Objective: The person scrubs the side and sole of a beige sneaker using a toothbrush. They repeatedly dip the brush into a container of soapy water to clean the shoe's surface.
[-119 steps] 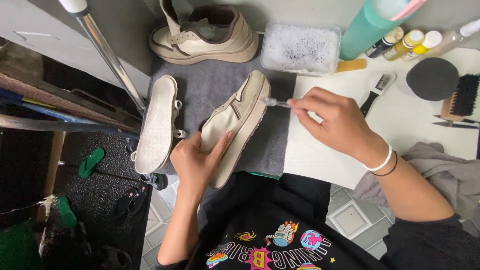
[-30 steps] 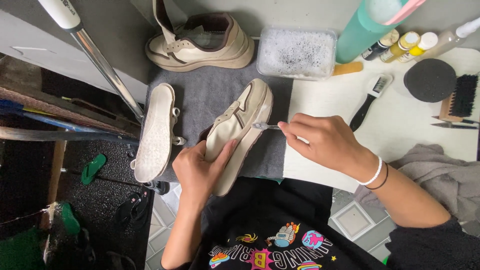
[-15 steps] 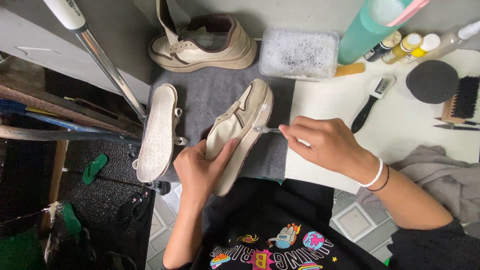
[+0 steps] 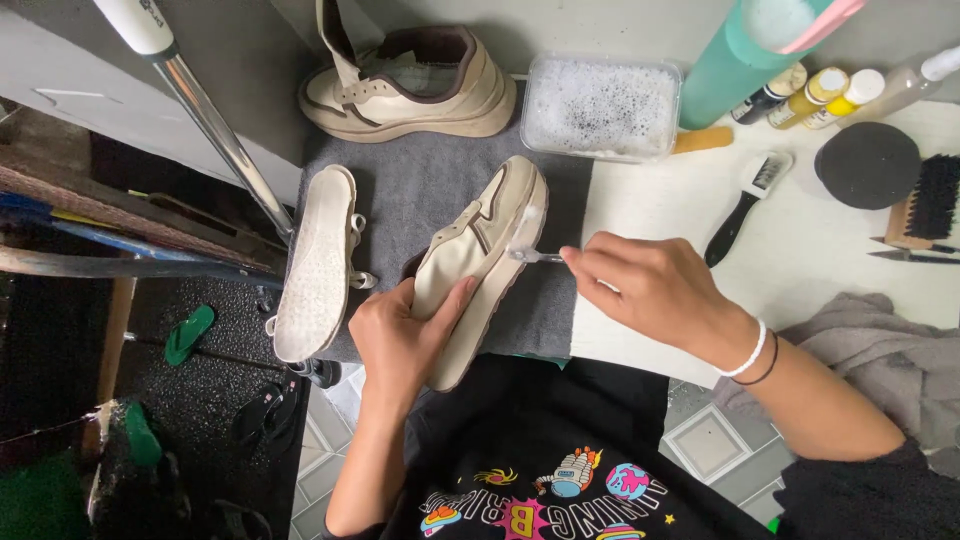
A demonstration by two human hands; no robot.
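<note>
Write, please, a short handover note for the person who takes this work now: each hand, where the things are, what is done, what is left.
Left hand grips the cream shoe, tilted on its side on the grey towel.
Right hand holds a small brush against the shoe's sole edge.
Second shoe stands behind; an insole lies left; foamy water tub is behind.
Done: cannot tell how much is cleaned.
Left: probably the remaining sole edge.

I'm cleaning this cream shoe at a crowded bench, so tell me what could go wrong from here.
The shoe hangs partly past the table edge, steadied only by your left hand; it could slip off. The small brush in your right hand may flick foam. Your right forearm is close to the grey cloth, which could drag.
</note>
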